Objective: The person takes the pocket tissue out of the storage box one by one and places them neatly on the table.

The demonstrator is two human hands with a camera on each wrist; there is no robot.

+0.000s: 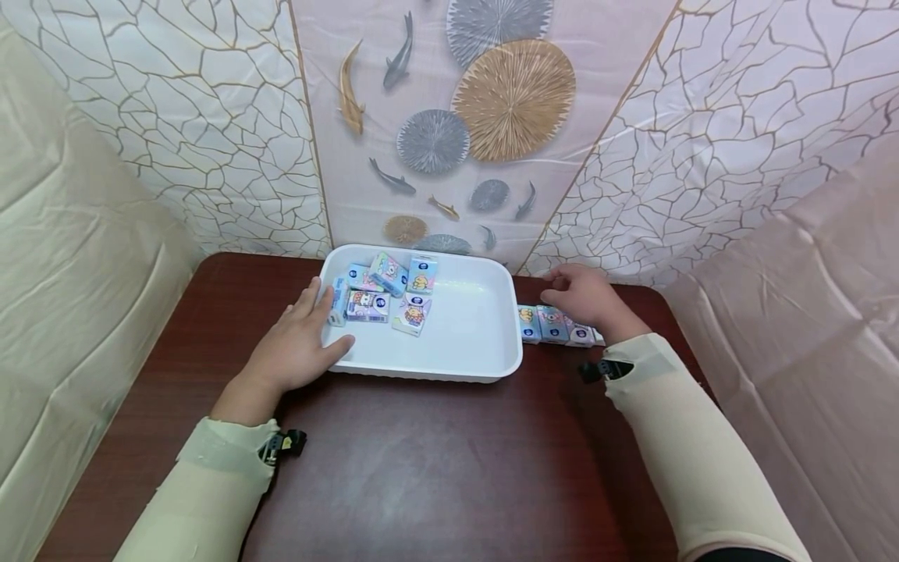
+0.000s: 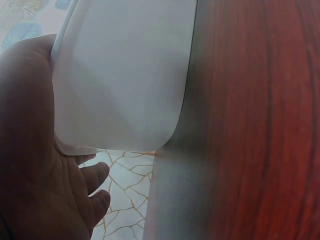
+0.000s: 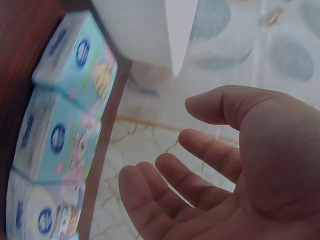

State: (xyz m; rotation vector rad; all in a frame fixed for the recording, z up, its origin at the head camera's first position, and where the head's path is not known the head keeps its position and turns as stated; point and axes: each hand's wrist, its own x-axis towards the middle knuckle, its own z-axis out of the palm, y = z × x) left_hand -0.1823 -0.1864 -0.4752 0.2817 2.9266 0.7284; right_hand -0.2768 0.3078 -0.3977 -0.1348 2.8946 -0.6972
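A white tray [image 1: 470,339] stands near the back of the table. My left hand [image 1: 293,343] rests against its left end, fingers fairly straight along the side and thumb over the near rim. Inside the tray's left half lie several small cartoon-printed packs [image 1: 368,306], like pocket tissues, one leaning on others. To the tray's right, a row of similar packs [image 1: 552,325] lies side by side. My right hand [image 1: 584,297] hovers above that row. In the right wrist view its fingers [image 3: 187,182] are loosely bent, apart from the thumb, with nothing between them.
The dark red-brown wooden table [image 1: 435,460] extends in front of the tray. A patterned curtain [image 1: 379,156] hangs right behind the table's back edge. Plain beige cloth [image 1: 829,312] hangs along both sides.
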